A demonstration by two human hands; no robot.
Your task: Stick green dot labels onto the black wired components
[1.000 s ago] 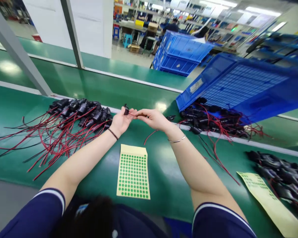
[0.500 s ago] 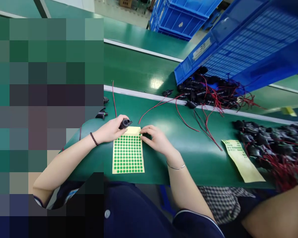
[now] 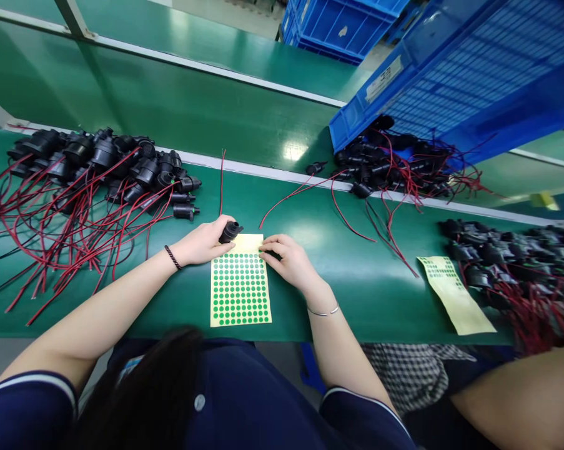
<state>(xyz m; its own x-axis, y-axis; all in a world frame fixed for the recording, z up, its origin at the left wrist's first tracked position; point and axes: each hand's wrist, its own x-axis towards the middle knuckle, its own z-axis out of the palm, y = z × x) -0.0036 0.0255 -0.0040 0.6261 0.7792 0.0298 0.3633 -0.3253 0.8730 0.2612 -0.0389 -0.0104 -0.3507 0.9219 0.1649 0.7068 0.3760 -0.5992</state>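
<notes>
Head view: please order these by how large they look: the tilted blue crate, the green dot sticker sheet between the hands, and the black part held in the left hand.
1. Tilted blue crate, largest, although partly cut off by the frame.
2. Green dot sticker sheet.
3. Black part in the left hand, clearly smallest.
The crate lies farther from the camera, so the order is sure.

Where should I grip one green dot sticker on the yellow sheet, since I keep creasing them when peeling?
Take a round green dot sticker in the top row by its rim, coming from the yellow backing sheet's upper right edge, where the right hand rests. The sheet lies flat, so only a fingertip sliding under works. The left hand holds a black plastic connector.
</notes>
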